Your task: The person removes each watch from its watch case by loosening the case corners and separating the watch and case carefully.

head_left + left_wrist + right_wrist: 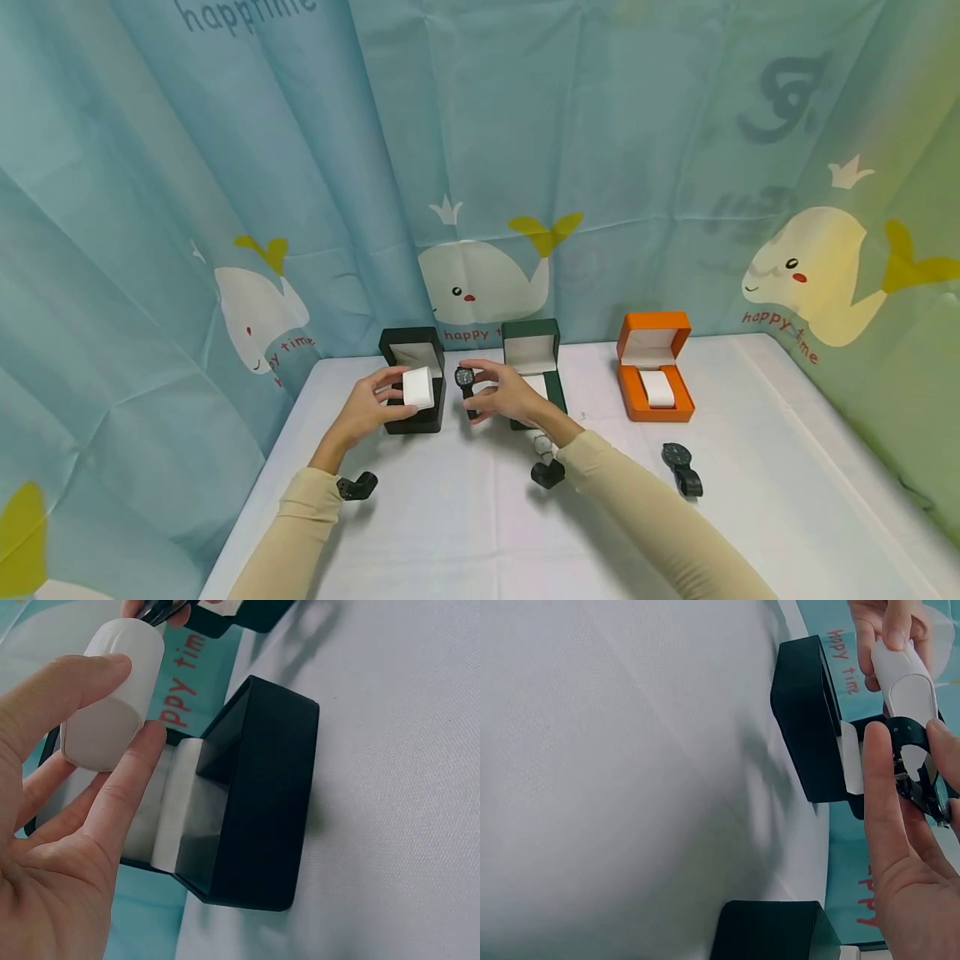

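My left hand grips a white watch cushion between thumb and fingers, above the open black watch box. In the left wrist view that box shows an unfilled pale-lined inside. My right hand holds a black watch by its strap, dial toward the head camera, just right of the cushion. From the right wrist, the looped strap overlaps the end of the white cushion, with thumb and fingers on either side of it.
An open green watch box stands behind my right hand. Farther right is an open orange box with a white cushion. A light-faced watch lies by my right wrist; another black watch lies at the right. A curtain hangs behind.
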